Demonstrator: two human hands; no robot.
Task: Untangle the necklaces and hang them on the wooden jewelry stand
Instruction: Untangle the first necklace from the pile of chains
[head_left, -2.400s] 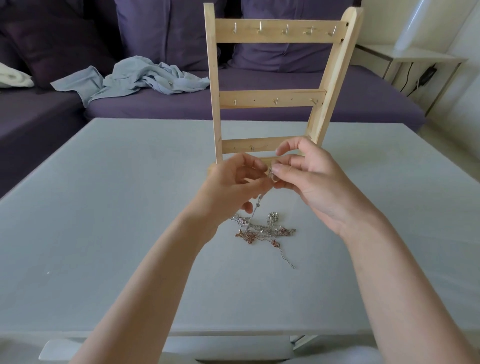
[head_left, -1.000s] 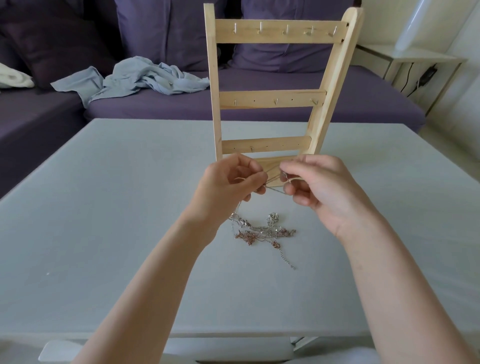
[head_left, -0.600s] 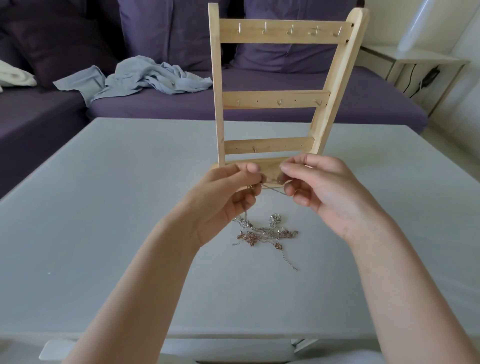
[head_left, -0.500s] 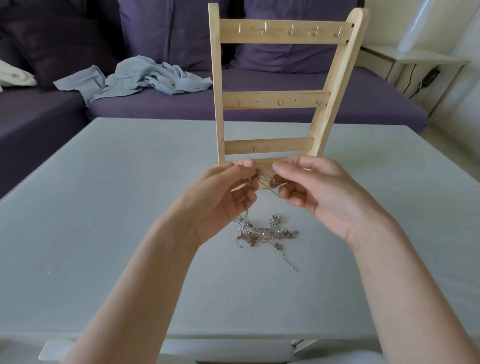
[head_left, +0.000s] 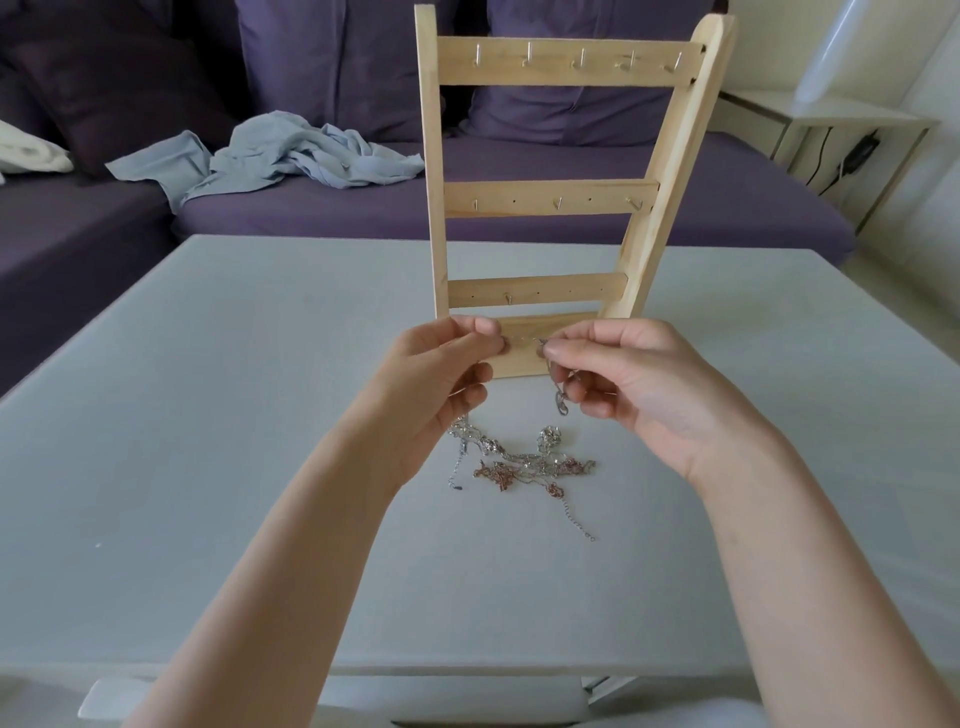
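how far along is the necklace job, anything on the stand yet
Early stage. Done: nothing hangs on the wooden stand; its hooks are bare. In hand: the left hand and right hand pinch a thin chain stretched between them. Left: the tangled pile on the table needs separating, then hanging.

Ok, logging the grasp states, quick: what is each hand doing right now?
Left hand: pinches one end of a thin chain.
Right hand: pinches the same chain's other end, a strand dangling below its fingers.
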